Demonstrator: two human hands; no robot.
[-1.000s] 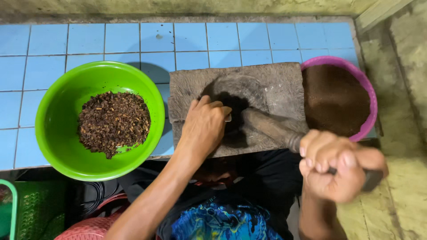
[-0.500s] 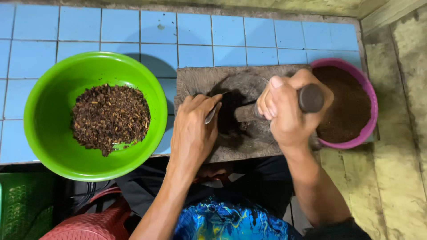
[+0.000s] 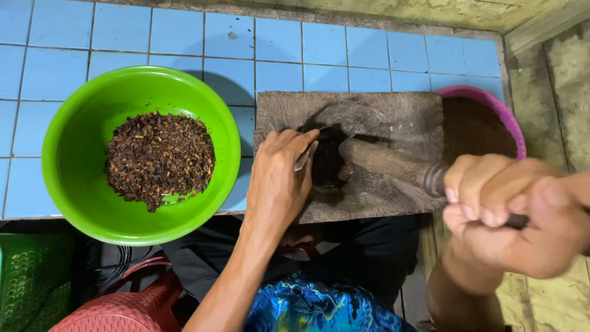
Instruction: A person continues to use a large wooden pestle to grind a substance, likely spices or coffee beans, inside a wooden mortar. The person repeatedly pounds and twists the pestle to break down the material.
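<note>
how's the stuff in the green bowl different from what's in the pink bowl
The green bowl lies fully in view and holds a loose heap of coarse, dark brown bits. The pink bowl is half hidden behind the stone mortar and holds smooth, fine brown powder. Both are round plastic bowls on blue tiles.

A plain home kitchen corner: a blue-tiled counter (image 3: 344,46) bearing a stone mortar (image 3: 369,123), plastic bowls (image 3: 80,184), beside stained concrete walls (image 3: 553,67).
</note>
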